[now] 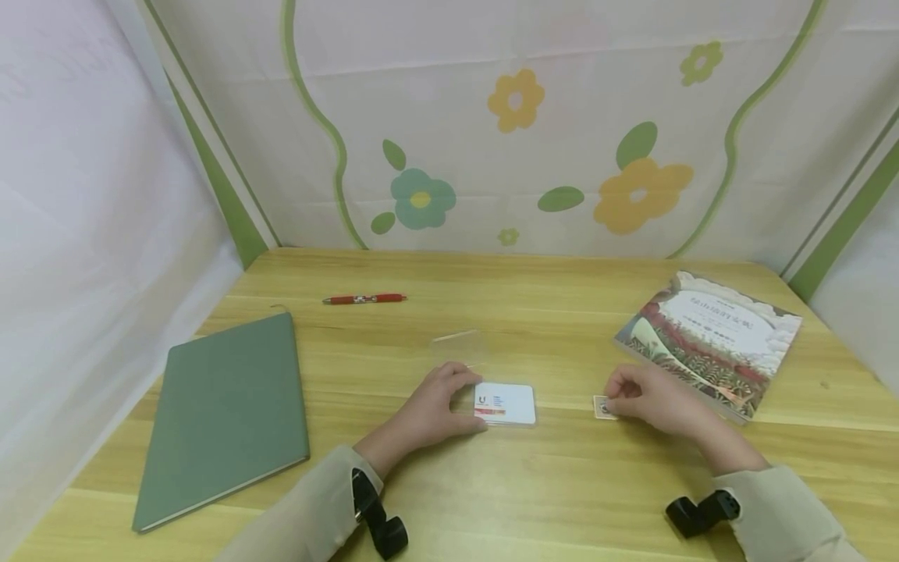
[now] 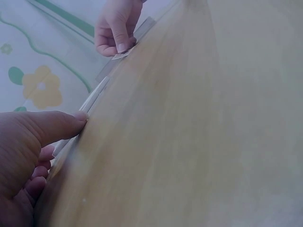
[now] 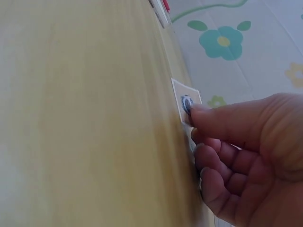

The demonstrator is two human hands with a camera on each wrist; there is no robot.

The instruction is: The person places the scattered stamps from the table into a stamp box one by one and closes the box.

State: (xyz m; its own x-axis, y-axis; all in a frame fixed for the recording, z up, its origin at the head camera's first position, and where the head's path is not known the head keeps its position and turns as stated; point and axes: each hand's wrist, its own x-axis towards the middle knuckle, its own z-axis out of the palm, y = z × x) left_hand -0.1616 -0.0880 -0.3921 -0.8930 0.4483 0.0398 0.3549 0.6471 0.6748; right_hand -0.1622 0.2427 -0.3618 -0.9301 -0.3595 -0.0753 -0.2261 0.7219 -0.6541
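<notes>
My left hand [image 1: 438, 402] holds a flat clear case with a white printed card [image 1: 516, 403] by its left end, thumb on the near edge and fingers on the far edge. In the left wrist view, the thumb [image 2: 61, 126] presses that case's edge. To the right, my right hand [image 1: 653, 398] pinches a small stamp [image 1: 602, 407] between thumb and forefinger. The right wrist view shows the stamp [image 3: 178, 90] tilted, with a white border and a round blue-and-dark picture; its lower part is hidden by the thumb. Behind the case lies a transparent plastic piece [image 1: 458, 348].
A green notebook [image 1: 228, 414] lies at the left of the wooden table [image 1: 562, 499]. A red pen [image 1: 365, 299] lies farther back. At the right is a picture book [image 1: 709, 336], close behind my right hand. A flowered curtain [image 1: 456, 117] hangs along the back.
</notes>
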